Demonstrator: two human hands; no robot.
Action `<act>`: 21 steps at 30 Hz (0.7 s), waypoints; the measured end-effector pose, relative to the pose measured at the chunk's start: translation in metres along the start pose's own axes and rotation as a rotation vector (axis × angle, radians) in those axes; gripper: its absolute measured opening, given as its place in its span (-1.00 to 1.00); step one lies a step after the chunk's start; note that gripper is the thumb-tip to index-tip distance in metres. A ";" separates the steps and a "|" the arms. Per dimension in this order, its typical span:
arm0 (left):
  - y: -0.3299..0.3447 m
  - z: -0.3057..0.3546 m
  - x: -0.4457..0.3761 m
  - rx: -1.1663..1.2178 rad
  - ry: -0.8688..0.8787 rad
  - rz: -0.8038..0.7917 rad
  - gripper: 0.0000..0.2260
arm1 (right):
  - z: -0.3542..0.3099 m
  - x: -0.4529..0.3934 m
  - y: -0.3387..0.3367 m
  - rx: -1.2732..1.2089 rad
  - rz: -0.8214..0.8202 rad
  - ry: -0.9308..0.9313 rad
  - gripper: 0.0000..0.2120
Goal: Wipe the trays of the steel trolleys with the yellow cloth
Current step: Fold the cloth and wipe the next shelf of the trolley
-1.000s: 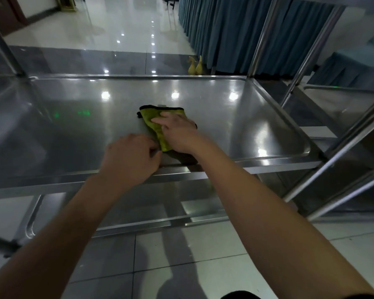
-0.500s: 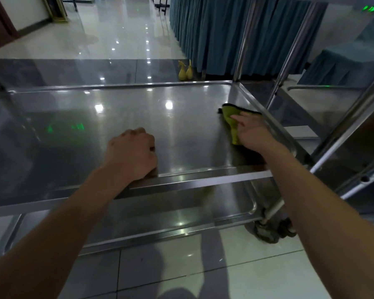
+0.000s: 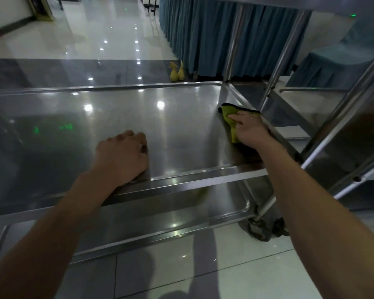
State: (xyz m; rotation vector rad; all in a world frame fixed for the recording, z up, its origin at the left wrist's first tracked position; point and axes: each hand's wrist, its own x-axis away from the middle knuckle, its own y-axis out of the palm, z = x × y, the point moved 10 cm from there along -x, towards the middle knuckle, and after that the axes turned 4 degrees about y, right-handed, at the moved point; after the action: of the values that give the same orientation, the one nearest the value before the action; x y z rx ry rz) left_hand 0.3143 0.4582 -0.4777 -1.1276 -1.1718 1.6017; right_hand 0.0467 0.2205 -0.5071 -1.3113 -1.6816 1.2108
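Head cam looks down on the top shiny steel trolley tray [image 3: 121, 117], and the folded yellow-green microfibre cloth with dark edging [image 3: 229, 114] sits way over at about 3 o'clock on it, right up against the tray's right-hand raised lip. The right hand [image 3: 249, 128] is on top of it, fingers laid fairly flat and spread, pressing it into the steel rather than bunching it up, so that grip is basically wide, palm-down on the cloth. The cloth's long axis runs roughly 11-to-5, trailing back under the wrist toward the near rim.

The left hand [image 3: 123, 156] is planted at about 6 o'clock by the near edge of the tray, fingers curled under into a loose fist with nothing in it that I can see; it looks like it's just bracing the trolley.

So the bit that matters: the cloth is jammed at the right end, and all the unwiped-looking steel lies toward 9 o'clock from it. My guess is the next stroke has to go leftward across the tray. The right hand clearly owns the cloth; the left is well apart from it. A lower steel tray [image 3: 160, 214] shows underneath.
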 end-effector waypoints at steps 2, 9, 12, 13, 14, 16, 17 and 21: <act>0.000 -0.005 -0.001 -0.029 -0.008 0.010 -0.71 | -0.025 -0.002 0.012 0.013 -0.026 -0.055 -0.54; 0.009 -0.016 0.001 -0.029 0.019 -0.035 -0.69 | -0.187 0.020 0.070 -0.015 -0.098 -0.328 -0.55; 0.012 -0.018 0.006 -0.016 0.032 -0.031 -0.65 | -0.258 0.037 0.094 -0.083 -0.196 -0.466 -0.55; 0.012 -0.020 0.008 -0.011 0.023 -0.023 -0.66 | -0.274 0.042 0.098 -0.143 -0.231 -0.488 -0.54; 0.012 -0.022 0.009 -0.006 0.013 -0.013 -0.66 | -0.282 0.044 0.100 -0.203 -0.260 -0.492 -0.54; 0.012 -0.021 0.011 -0.014 0.010 0.000 -0.67 | -0.287 0.044 0.099 -0.263 -0.278 -0.500 -0.54; 0.012 -0.020 0.011 -0.018 0.012 -0.001 -0.67 | -0.286 0.044 0.099 -0.255 -0.278 -0.512 -0.55; 0.014 -0.014 0.009 -0.009 0.000 -0.038 -0.66 | -0.274 0.040 0.095 -0.219 -0.274 -0.524 -0.56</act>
State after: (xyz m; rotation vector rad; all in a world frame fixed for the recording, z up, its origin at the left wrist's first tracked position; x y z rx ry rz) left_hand 0.3240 0.4665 -0.4955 -1.1045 -1.1948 1.5695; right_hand 0.3158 0.3359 -0.5049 -0.8786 -2.3337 1.3018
